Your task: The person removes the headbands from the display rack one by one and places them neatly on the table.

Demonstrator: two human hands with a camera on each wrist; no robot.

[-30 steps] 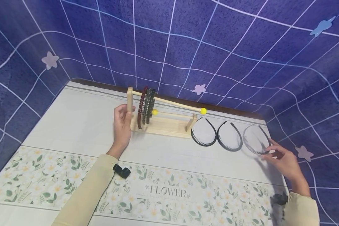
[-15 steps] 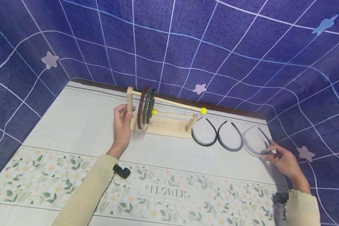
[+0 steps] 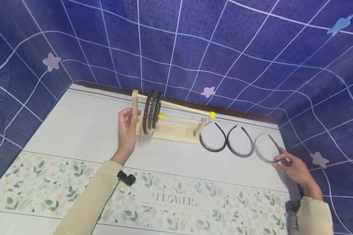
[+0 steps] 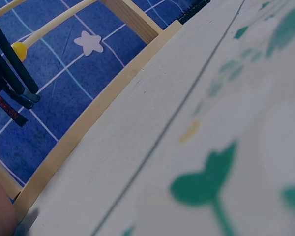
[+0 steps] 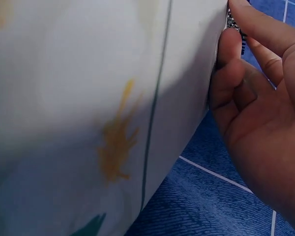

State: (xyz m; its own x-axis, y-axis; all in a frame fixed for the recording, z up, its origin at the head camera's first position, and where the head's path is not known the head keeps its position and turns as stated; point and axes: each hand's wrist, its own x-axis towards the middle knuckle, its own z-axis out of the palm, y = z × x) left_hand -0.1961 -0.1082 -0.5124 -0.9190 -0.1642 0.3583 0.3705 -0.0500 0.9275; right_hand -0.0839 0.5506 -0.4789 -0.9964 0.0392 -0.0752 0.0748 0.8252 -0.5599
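Note:
My left hand (image 3: 127, 130) grips the left upright (image 3: 135, 103) of a wooden headband rack (image 3: 175, 132). Red (image 3: 145, 117) and dark (image 3: 157, 112) toothed headbands hang together on its upper rod, towards the left end. At the far right, my right hand (image 3: 296, 169) pinches the lower right part of a dark toothed headband (image 3: 266, 160) between thumb and fingers; the right wrist view shows only a bit of its teeth (image 5: 243, 46) past the fingers. Two more black headbands, one (image 3: 213, 150) near the rack and another (image 3: 239, 155) in the middle, lie in line with it.
Yellow balls cap the long upper rod (image 3: 212, 115) and the lower rod (image 3: 161, 116). A white tablecloth (image 3: 170, 156) with a printed flower band covers the table. Blue cloth (image 3: 176, 49) with white lines hangs behind, and the table's right edge runs close by my right hand.
The right hand and its headband have shifted slightly down in the head view, and the headband lies flatter against the cloth. My left hand stays on the rack.

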